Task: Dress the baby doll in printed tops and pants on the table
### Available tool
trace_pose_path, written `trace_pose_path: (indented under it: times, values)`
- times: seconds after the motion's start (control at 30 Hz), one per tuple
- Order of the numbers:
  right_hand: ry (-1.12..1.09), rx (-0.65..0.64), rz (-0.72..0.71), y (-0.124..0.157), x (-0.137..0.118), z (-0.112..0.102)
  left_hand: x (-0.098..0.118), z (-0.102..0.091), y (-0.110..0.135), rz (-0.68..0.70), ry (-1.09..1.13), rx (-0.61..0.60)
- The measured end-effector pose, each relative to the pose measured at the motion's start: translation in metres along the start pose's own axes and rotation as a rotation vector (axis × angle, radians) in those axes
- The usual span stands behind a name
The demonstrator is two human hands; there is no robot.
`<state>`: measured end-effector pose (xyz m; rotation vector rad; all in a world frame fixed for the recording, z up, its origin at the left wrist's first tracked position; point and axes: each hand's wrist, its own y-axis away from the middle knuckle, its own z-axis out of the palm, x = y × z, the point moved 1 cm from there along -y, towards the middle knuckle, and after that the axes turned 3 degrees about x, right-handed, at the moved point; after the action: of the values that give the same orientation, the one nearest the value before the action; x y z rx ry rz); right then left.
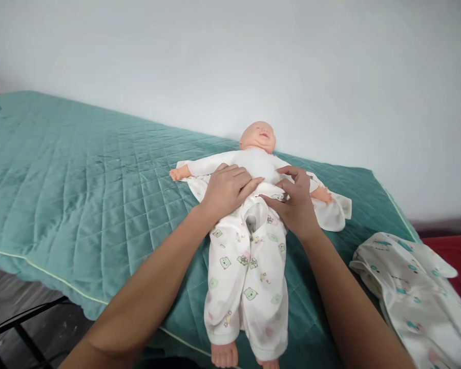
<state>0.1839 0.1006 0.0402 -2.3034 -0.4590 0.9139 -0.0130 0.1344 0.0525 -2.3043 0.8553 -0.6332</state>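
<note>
A baby doll (258, 136) lies on its back, head toward the wall and arms spread. It wears a white long-sleeved top (253, 161) and white patterned baby pants (249, 266) with an opening at the crotch. My left hand (230, 187) rests over the doll's waist, its fingers laid on the belly and its thumb stretched toward the middle. On the other side, my right hand (294, 200) has thumb and forefinger at the pants' waistband, with folded cloth between them. A white garment (332, 215) is spread beneath the doll's arms and back.
A green quilted cover (100, 195) lies under the doll, reaching back to a pale wall (176, 61). Another white patterned cloth (411, 287) hangs at the right edge, near a red object (451, 256). Dark metal legs (26, 328) stand at lower left.
</note>
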Motion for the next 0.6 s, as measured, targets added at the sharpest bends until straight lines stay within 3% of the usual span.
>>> trace_pose_path:
  times: [0.2, 0.37, 0.6]
  values:
    - [0.129, 0.045, -0.066, 0.011, 0.003, -0.002, -0.012, -0.015, 0.042, -0.025, -0.037, -0.008]
    - [0.180, 0.035, -0.067, 0.037, 0.004, -0.013, -0.014, -0.021, 0.075, -0.121, -0.088, -0.044]
    - [0.011, 0.000, -0.080, 0.059, -0.006, -0.023, -0.010, -0.022, 0.088, -0.328, 0.003, -0.019]
